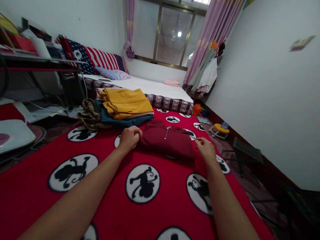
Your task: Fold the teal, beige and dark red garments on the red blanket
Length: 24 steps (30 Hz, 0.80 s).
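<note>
A maroon zip-neck top [172,141] lies folded into a flat bundle on the red blanket [115,203], its short silver zipper facing up. At the bundle's left end, my left hand [129,139] has its thumb and fingers closed on the fabric edge. Just off the right end is my right hand [206,149], fingers loosely bent and slightly apart, with nothing visible in them. A stack of folded clothes sits beyond my left hand, with yellow trousers [127,101] on top and a dark teal garment [110,116] lower down.
A brown patterned cloth [89,113] lies beside the stack. Behind the blanket stands a bed [147,85] with a white cover. A cluttered desk [45,65] is at left. To the right are a yellow stool [221,129], a dark folding stool [246,150] and the wall.
</note>
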{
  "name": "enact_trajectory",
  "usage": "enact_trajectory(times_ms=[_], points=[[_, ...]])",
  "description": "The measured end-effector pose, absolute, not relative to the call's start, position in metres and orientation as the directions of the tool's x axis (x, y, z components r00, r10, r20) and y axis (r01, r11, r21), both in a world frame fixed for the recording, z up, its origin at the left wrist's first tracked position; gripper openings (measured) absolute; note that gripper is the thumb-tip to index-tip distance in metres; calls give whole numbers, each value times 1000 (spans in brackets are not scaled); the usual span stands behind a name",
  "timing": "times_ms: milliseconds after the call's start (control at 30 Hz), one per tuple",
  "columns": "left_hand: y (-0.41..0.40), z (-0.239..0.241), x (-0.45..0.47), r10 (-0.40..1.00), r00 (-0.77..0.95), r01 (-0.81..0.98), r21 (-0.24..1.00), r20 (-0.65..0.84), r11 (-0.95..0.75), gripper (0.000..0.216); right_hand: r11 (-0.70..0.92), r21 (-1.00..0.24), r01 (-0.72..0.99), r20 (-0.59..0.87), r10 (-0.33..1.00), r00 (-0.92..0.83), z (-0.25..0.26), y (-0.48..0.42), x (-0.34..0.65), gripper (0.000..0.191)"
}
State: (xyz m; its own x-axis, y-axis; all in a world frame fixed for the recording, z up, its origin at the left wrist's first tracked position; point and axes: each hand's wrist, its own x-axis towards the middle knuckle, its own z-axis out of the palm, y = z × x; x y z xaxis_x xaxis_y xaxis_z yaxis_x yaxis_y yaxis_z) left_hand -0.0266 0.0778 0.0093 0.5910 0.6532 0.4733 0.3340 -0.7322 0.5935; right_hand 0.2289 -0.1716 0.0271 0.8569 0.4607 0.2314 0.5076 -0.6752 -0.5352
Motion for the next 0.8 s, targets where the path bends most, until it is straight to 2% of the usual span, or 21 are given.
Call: enact_trajectory(times_ms=[67,167,233,367,467,633,700,800], points=[[76,12,-24,759,504,449,626,412,-638,23,-681,-545,489,159,489,858,28,-168,225,41],[71,9,-19,821,507,540,645,264,-541,56,-685,-545,483,107,515,851,23,-158,216,55],[67,6,-15,822,524,548,649,224,-527,64,-672,-582,459,97,503,859,17,-152,211,61],[61,2,-11,824,524,499,706,216,-502,60,-529,-748,400,106,501,859,10,-145,202,84],[58,3,-10,844,500,490,740,195,-461,63,-408,-820,402,157,515,843,12,-143,196,87],[51,6,-8,778,589,429,731,219,-531,39,-261,-864,430,201,604,771,12,-137,183,80],[49,5,-7,769,594,427,718,235,-549,37,-249,-865,435,232,572,787,8,-133,178,85],[46,2,-5,781,567,424,721,261,-549,45,-211,-901,379,229,512,828,3,-127,170,96]])
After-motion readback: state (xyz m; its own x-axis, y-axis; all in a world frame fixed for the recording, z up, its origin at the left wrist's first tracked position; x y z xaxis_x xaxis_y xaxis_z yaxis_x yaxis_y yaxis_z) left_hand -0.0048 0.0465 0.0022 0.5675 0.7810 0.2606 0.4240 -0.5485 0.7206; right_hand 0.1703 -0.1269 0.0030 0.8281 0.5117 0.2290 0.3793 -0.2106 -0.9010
